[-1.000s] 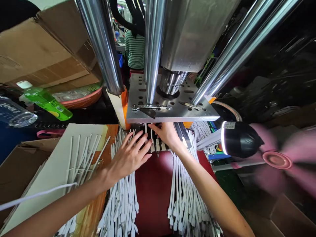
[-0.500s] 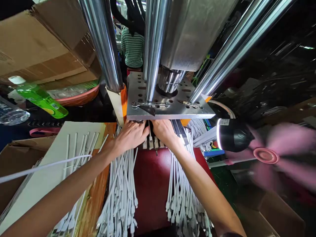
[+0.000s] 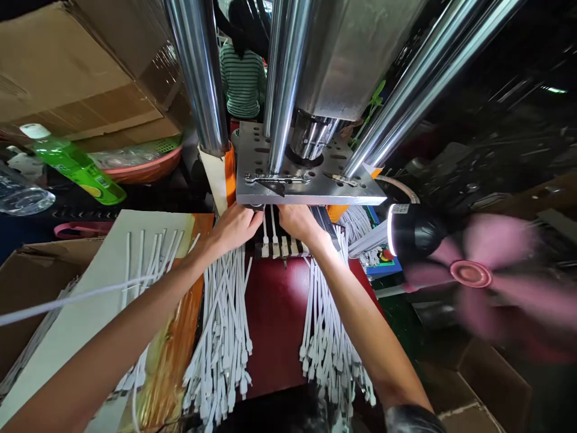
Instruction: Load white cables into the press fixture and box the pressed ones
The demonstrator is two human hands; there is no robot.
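Nearest, white strips lie in a left bundle and a right bundle on the two sides of the red bench, probably to keep them sorted and within reach. Their broad ends point toward the wearer, their long axes running roughly away from the body.

Farther in, a slotted block sits by the press; its slots seem meant to keep pieces parallel. At least two white strips lie on it side by side, broad ends toward the wearer, thin lengths running straight back under the plate.

The left hand is curled just left of them; the right hand is just right, its fingertips hidden under the plate's edge. I cannot tell what either grasps.

Above and beyond, the steel plate bears a wrench, perhaps parked there for convenience.
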